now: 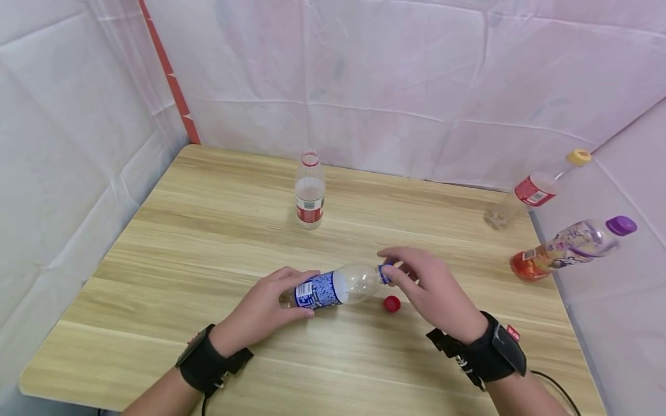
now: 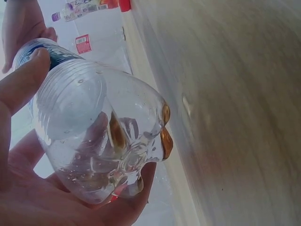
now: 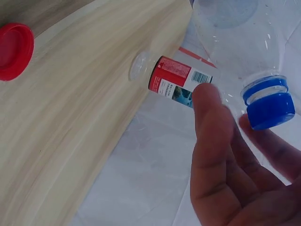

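A clear plastic bottle (image 1: 359,283) with a blue label (image 1: 318,290) lies tilted above the table, base to the left. My left hand (image 1: 270,303) grips it round the lower part; a little brown liquid shows inside the base (image 2: 117,134). On the neck sits a blue cap (image 3: 270,110), with a clear band between it and the blue ring. My right hand (image 1: 424,283) is at the cap, fingers spread; one fingertip touches or nearly touches it, while another finger (image 3: 207,117) stands apart. Below the neck, a red cap (image 1: 392,304) lies on the table.
An uncapped bottle (image 1: 310,196) with a red-and-white label stands at the back middle. To the right stand a yellow-capped bottle (image 1: 533,189) and a purple-capped bottle (image 1: 572,245) holding reddish liquid. White sheeting (image 1: 364,75) hangs behind the wooden table (image 1: 156,260).
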{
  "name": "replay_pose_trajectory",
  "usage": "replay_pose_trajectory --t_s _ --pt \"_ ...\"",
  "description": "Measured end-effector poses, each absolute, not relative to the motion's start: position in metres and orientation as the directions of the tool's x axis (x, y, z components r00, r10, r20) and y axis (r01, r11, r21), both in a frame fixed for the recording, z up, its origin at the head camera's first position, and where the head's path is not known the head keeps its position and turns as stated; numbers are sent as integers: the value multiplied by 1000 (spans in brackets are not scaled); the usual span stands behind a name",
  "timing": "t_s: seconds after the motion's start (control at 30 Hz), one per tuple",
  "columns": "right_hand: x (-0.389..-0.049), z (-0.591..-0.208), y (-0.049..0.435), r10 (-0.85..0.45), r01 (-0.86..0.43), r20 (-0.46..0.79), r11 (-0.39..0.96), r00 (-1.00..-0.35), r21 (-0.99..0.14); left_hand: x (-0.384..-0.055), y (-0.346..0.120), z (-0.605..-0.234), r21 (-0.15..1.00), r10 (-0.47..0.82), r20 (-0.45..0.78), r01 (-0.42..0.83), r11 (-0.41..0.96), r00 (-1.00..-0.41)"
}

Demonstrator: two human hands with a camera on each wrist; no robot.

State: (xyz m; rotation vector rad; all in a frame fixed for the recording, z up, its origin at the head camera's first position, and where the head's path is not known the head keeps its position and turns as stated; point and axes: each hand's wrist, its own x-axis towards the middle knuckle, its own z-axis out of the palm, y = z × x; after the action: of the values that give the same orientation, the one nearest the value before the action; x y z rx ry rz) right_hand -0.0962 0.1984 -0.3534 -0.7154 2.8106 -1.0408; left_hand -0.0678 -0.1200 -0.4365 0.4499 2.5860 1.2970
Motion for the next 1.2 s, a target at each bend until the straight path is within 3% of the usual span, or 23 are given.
replay_pose_trajectory --t_s 0.2,0.7,1.2 --pt "-98 -354 194 -427 -387 83 698 -900 -603 -68 -121 -437 806 362 -50 176 565 -931" --pt "-96 -355 199 -534 -579 269 582 -802 -570 -69 -121 -437 813 362 -59 166 558 -930" --pt "-96 -358 199 -448 -446 207 534 -870 -718 -70 -122 -437 832 362 -48 163 531 -931"
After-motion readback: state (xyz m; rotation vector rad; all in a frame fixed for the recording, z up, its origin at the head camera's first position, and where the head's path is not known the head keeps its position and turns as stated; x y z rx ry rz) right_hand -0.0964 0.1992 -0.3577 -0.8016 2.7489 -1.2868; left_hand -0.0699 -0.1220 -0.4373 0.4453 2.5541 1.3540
